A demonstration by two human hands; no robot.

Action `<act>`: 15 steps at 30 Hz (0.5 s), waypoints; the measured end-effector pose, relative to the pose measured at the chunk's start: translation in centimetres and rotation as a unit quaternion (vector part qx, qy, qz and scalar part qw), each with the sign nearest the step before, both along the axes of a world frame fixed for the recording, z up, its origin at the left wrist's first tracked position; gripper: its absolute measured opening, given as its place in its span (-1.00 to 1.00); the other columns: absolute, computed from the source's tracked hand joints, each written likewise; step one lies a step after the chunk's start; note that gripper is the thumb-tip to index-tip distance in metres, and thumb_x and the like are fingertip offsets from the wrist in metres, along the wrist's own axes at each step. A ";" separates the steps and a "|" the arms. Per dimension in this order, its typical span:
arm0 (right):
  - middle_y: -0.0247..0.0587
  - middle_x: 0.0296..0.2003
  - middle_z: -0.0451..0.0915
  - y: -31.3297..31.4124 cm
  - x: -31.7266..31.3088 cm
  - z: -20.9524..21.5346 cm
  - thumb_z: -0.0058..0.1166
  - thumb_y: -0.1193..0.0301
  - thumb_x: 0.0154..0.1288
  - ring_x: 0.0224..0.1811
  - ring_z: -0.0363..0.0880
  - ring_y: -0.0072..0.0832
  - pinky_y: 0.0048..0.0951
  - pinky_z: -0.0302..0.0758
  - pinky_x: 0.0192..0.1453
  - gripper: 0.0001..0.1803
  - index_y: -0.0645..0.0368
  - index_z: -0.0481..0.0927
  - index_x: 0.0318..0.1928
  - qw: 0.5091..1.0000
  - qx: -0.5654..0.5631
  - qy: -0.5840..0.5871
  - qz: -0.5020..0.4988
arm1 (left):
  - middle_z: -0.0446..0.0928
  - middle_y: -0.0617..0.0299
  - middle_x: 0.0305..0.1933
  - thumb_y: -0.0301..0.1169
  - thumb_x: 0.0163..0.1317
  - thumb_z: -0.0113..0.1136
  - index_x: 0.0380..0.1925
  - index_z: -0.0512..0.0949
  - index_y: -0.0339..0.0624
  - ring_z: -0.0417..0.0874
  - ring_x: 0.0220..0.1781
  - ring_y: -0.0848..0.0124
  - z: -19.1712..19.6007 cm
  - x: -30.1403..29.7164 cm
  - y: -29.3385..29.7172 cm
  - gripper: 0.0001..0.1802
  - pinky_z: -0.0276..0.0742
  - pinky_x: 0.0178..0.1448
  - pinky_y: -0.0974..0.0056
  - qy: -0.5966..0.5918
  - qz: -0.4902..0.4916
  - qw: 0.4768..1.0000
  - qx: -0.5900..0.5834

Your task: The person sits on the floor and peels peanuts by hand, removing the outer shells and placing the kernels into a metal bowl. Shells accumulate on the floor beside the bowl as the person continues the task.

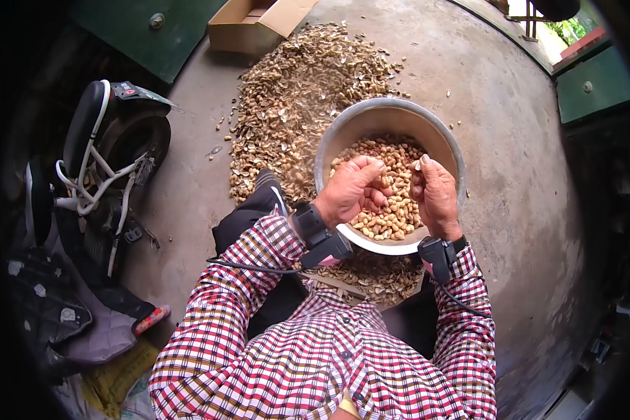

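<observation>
Above a wide metal basin (441, 133) partly filled with unshelled peanuts (399, 213), both hands are raised close together. My left hand (350, 189) is closed, thumb pressed to the bent fingers; whatever lies in its pinch is too small to make out. Across a narrow gap, my right hand (437, 196) pinches a small pale bit of peanut shell (418, 166) between thumb and forefinger. Reddish shelled kernels (381, 148) appear among the peanuts toward the basin's far side. Each wrist wears a black strapped device with a cable.
Broken peanut shells (294, 91) spread in a big heap beyond and left of the basin, with more shells (371, 276) below its near rim. A cardboard box (248, 31) stands behind the heap. A small bike (108, 161) and dark padded cloth (84, 301) are at left.
</observation>
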State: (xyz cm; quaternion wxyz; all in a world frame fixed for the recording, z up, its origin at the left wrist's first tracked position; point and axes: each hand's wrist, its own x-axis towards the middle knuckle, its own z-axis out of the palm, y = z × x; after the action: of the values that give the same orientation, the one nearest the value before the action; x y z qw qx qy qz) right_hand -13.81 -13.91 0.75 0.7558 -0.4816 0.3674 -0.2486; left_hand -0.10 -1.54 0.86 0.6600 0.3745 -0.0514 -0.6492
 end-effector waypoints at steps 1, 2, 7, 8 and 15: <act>-0.49 -0.60 0.34 0.1 0.0 -0.1 -0.05 0.25 0.40 -0.63 0.22 -0.75 -0.70 0.17 -0.59 -0.74 0.17 0.51 -0.33 1.000 -0.003 0.002 0.012 | 0.54 0.19 -0.46 -0.30 0.33 0.06 -0.28 0.42 -0.13 0.57 -0.58 0.48 -0.2 0.0 0.0 -0.85 0.54 -0.53 0.46 -0.001 -0.001 1.000 0.013; -0.49 -0.60 0.34 0.2 0.0 -0.2 -0.05 0.25 0.40 -0.63 0.22 -0.75 -0.70 0.17 -0.59 -0.74 0.17 0.51 -0.33 1.000 -0.007 0.004 0.024 | 0.53 0.21 -0.49 -0.30 0.32 0.08 -0.29 0.43 -0.13 0.55 -0.60 0.50 -0.4 0.0 -0.1 -0.85 0.51 -0.56 0.47 -0.013 0.001 1.000 0.024; -0.50 -0.61 0.34 0.4 -0.1 0.1 -0.05 0.25 0.40 -0.64 0.22 -0.75 -0.71 0.18 -0.59 -0.73 0.18 0.52 -0.32 0.999 -0.015 0.002 0.033 | 0.49 0.26 -0.56 -0.31 0.28 0.15 -0.32 0.45 -0.13 0.48 -0.69 0.57 -0.1 -0.1 -0.2 -0.85 0.41 -0.66 0.53 -0.062 0.011 0.996 0.061; -0.50 -0.61 0.34 0.4 -0.1 0.2 -0.05 0.25 0.40 -0.64 0.22 -0.75 -0.71 0.18 -0.59 -0.73 0.18 0.52 -0.32 0.999 -0.014 0.000 0.036 | 0.49 0.27 -0.57 -0.31 0.28 0.15 -0.32 0.45 -0.13 0.47 -0.69 0.58 -0.1 -0.1 -0.2 -0.85 0.41 -0.68 0.53 -0.061 0.011 0.996 0.063; -0.49 -0.60 0.37 0.1 -0.6 0.1 -0.04 0.25 0.40 -0.64 0.26 -0.75 -0.70 0.21 -0.59 -0.73 0.19 0.52 -0.33 0.999 -0.027 -0.007 0.036 | 0.50 0.25 -0.58 -0.33 0.27 0.15 -0.29 0.47 -0.15 0.48 -0.69 0.59 0.1 -0.3 -0.3 -0.85 0.42 -0.69 0.52 -0.046 -0.009 0.997 0.059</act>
State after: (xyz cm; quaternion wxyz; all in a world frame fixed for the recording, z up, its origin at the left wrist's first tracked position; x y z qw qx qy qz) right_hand -14.45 -13.76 0.89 0.7537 -0.5129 0.3377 -0.2342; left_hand -0.35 -1.86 0.95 0.6279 0.4422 -0.0466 -0.6387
